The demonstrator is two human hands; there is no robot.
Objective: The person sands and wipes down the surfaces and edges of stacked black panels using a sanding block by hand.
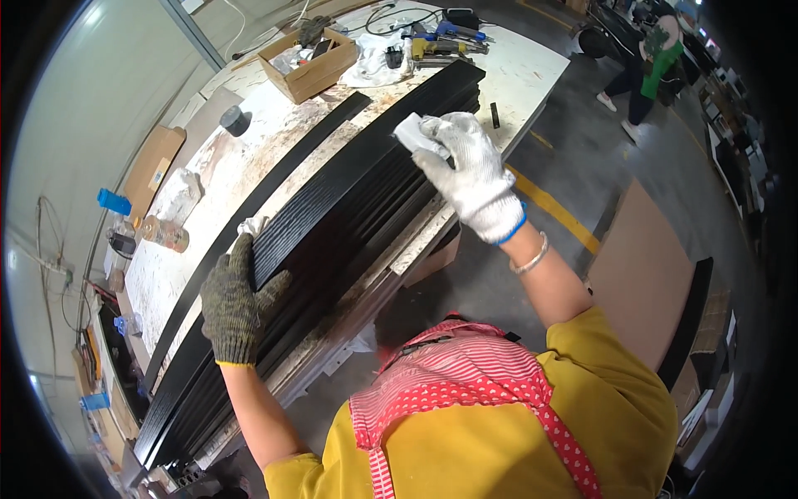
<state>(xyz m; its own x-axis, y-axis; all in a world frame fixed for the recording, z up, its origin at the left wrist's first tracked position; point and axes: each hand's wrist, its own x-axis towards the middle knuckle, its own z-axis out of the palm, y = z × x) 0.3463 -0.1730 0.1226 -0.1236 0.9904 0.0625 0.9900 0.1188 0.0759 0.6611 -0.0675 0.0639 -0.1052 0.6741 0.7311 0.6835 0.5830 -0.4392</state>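
A stack of long black strips (349, 187) runs diagonally over the table, the top one ribbed and shiny. My left hand (237, 308), in a dark green knit glove, lies across the stack, thumb on the near side and fingers on the far side of the top strip. By its fingertips is a small crumpled white scrap (252, 224). My right hand (470, 166), in a white knit glove, pinches a folded white cloth (418, 135) over the far part of the stack. Whether the cloth touches the strip I cannot tell.
One black strip (274, 179) lies apart beyond the stack on the stained white table (524, 62). A cardboard box (309, 73), hand tools (449, 46), a dark cup (235, 121) and a bottle (166, 234) stand farther back. A person (657, 62) walks at upper right.
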